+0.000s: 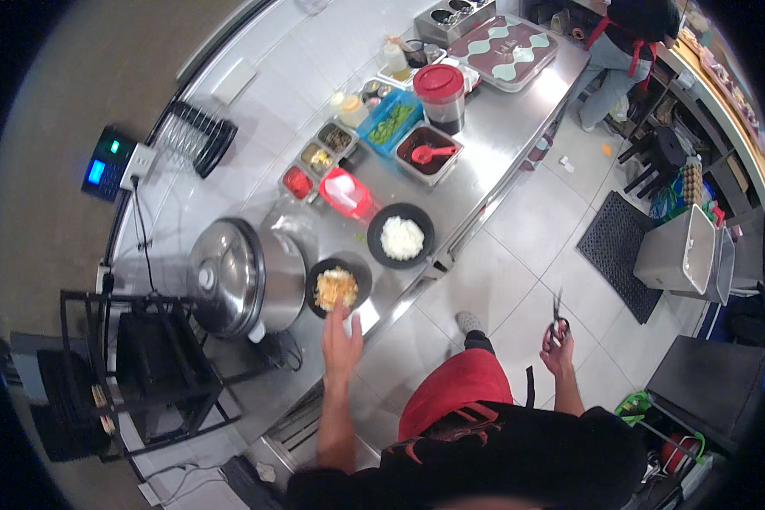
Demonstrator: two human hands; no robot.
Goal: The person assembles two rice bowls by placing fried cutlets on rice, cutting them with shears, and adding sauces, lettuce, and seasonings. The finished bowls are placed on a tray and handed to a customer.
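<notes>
My left hand [341,347] reaches to the near edge of a small black bowl [363,274]. Its fingers are stretched out, and their tips overlap the golden-brown and white food [336,287] inside; I cannot tell whether they touch it. Out to the right, over the floor, my right hand [558,350] is closed round the dark handles of a pair of scissors [558,316], blades pointing away from me. Beyond the small bowl sits a larger black bowl [376,248] holding white rice [401,238].
A big steel cooker [268,280] stands left of the bowls. Farther along the steel counter [503,140] are a red scoop [348,192], topping containers [319,159], a blue tray of greens [389,119], a sauce pan [429,172] and a red-lidded jug [440,98]. Another person [620,59] stands far right.
</notes>
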